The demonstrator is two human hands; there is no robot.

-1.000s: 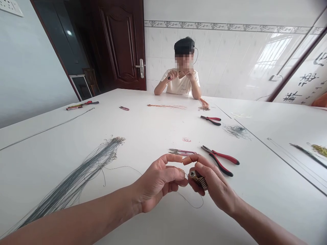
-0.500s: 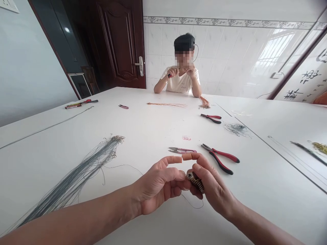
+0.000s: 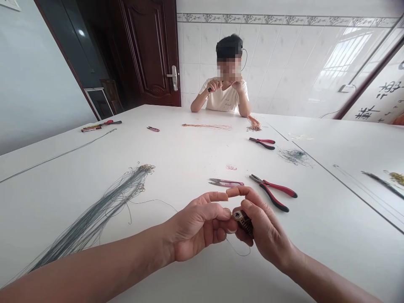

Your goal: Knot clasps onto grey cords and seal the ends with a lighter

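My left hand [image 3: 202, 225] pinches thumb against fingers in front of me. A thin grey line [image 3: 240, 253] comes out below those fingers; another stretch runs off left from behind the hand. Whatever sits at the very fingertips is too small to make out. In my right hand [image 3: 268, 231] is a small dark brown device [image 3: 244, 222] with gold trim, ribbed sides and a round fitting at its end. That end meets my left thumb tip. Both index fingers, wrapped in tan tape, arch forward and nearly touch. Left of my hands lies a bundle of grey lines [image 3: 91, 210] with small hooks [image 3: 147, 168] at its far end.
Beyond my hands lie thread snips [image 3: 226, 183] and red-black pliers [image 3: 274, 191]. Farther off are other pliers [image 3: 262, 143], a grey line tangle [image 3: 295, 156], orange lines [image 3: 206, 126] and small snips [image 3: 153, 129]. Across the table [image 3: 186, 155] sits a person [image 3: 225, 94], hands raised.
The view has tilted and shifted slightly. The device has turned a little, its round end now facing me more. Both hands keep their hold.
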